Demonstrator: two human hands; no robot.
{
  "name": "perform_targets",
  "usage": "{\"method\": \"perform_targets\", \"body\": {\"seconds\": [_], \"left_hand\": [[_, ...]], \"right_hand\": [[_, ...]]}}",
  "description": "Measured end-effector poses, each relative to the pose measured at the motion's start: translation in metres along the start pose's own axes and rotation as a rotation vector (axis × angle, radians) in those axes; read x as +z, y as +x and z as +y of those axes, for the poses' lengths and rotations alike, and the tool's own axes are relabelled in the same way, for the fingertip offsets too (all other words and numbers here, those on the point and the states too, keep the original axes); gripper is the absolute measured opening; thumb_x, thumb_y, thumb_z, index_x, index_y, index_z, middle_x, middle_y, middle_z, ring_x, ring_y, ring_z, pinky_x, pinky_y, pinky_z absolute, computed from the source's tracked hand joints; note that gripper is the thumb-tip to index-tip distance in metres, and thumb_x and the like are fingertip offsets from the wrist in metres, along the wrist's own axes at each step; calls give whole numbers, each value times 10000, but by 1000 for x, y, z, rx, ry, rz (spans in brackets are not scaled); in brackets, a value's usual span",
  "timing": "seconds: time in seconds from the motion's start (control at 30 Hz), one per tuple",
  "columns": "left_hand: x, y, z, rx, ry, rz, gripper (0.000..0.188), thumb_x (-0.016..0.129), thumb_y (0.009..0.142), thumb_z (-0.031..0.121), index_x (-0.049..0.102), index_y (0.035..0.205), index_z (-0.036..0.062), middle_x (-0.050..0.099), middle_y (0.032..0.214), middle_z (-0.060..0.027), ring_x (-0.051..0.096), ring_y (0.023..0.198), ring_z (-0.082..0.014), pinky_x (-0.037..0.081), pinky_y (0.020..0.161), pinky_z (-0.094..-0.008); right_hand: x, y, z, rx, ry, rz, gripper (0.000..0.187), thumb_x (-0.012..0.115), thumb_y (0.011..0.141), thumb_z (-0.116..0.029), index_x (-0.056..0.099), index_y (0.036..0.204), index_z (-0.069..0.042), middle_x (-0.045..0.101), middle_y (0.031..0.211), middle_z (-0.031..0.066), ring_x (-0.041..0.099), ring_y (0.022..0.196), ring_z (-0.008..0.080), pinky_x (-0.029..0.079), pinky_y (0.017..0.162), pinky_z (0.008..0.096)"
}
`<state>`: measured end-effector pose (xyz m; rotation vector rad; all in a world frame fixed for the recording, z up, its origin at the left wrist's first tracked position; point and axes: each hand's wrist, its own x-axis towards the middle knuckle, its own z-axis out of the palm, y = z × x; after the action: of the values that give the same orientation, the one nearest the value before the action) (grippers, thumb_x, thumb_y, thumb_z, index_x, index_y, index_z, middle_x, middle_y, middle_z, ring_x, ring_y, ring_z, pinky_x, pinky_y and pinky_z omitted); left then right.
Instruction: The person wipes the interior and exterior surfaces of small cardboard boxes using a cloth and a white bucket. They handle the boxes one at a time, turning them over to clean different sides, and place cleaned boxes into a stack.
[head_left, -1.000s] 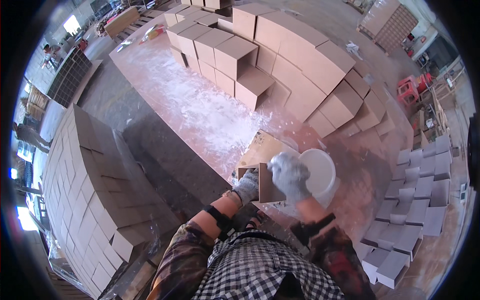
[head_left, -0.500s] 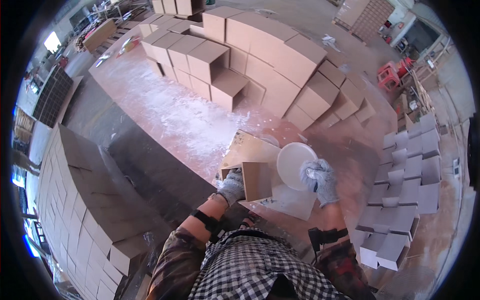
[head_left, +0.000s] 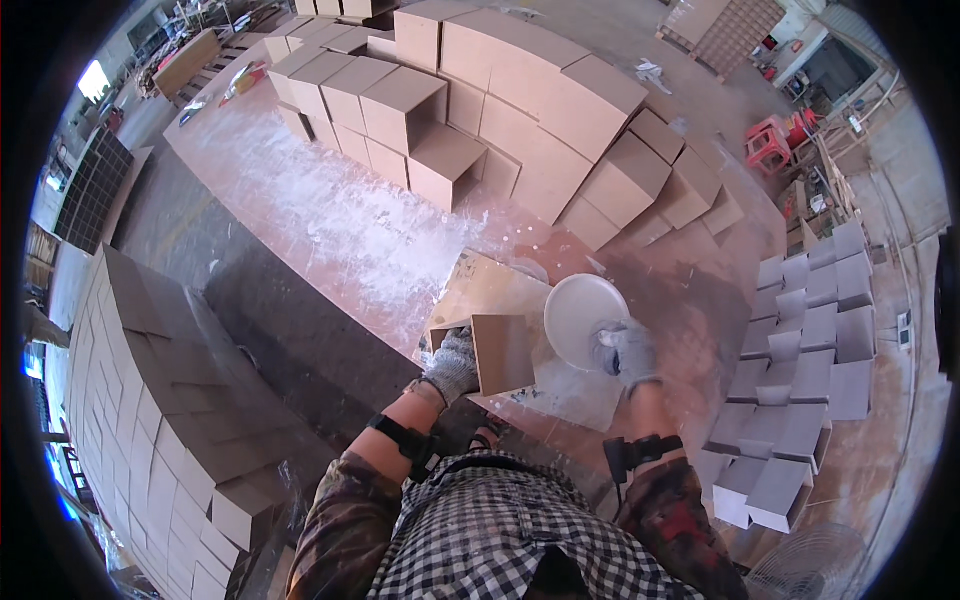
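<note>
A small open-ended brown box (head_left: 503, 355) stands tilted over the near edge of the table. My left hand (head_left: 453, 362), in a grey knitted glove, reaches into its open side and grips it; some fingertips are hidden inside. Beneath the box lies a stained, flat board (head_left: 480, 278). To its right is a round white tub (head_left: 572, 305) with a pale inside. My gloved right hand (head_left: 626, 352) is at the tub's right side, its fingers curled together over the rim. Whatever they hold, if anything, is hidden.
Brown boxes (head_left: 520, 60) are stacked along the far side of the reddish table (head_left: 350, 250), which is smeared with white powder. More boxes pile up at left (head_left: 150, 400) and right (head_left: 800, 370). Red plastic stools (head_left: 768, 145) stand at far right, and a fan guard (head_left: 810, 565) is at lower right.
My right hand has moved a little inward over the tub and turned. My left hand still grips the box in nearly the same place. The whole view has shifted slightly.
</note>
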<state>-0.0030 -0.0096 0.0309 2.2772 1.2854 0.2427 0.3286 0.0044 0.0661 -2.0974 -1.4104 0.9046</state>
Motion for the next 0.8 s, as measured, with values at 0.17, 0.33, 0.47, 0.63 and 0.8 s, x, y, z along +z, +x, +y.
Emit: {"method": "perform_targets", "body": {"seconds": [0.17, 0.33, 0.47, 0.63, 0.8], "left_hand": [[-5, 1, 0, -41, 9, -117, 639, 514, 866, 460, 451, 1358, 57, 438, 1386, -211, 391, 1308, -359, 268, 1099, -453], [8, 6, -5, 48, 97, -38, 648, 518, 860, 463, 449, 1359, 54, 453, 1370, -219, 418, 1285, -365, 286, 1087, -460], [11, 3, -9, -3, 57, -55, 613, 512, 871, 442, 462, 1353, 67, 447, 1382, -203, 406, 1291, -364, 277, 1092, -460], [3, 6, 1, -36, 26, -72, 645, 525, 851, 447, 455, 1354, 50, 443, 1377, -222, 396, 1300, -371, 269, 1099, -462], [-2, 1, 1, -5, 44, -44, 626, 534, 841, 434, 488, 1326, 40, 475, 1350, -226, 414, 1281, -378, 274, 1096, -466]], "right_hand": [[-23, -6, -14, 135, 1063, -151, 198, 628, 708, -15, 635, 900, 33, 657, 853, 133, 638, 711, 224, 534, 708, 346], [-25, -5, 0, -42, 1283, -266, 204, 582, 733, 8, 626, 929, 41, 651, 854, 149, 626, 710, 208, 541, 716, 331], [-23, -16, -15, 102, 1247, -248, 184, 560, 860, -120, 629, 984, -4, 647, 861, 124, 619, 729, 187, 530, 674, 314], [-21, 3, 22, 97, 755, -140, 302, 705, 704, -147, 659, 944, 30, 665, 852, 146, 643, 791, 253, 518, 729, 354], [-10, -4, -13, 19, -73, 30, 314, 748, 688, -198, 677, 924, -2, 676, 853, 92, 647, 760, 216, 504, 710, 325]]}}
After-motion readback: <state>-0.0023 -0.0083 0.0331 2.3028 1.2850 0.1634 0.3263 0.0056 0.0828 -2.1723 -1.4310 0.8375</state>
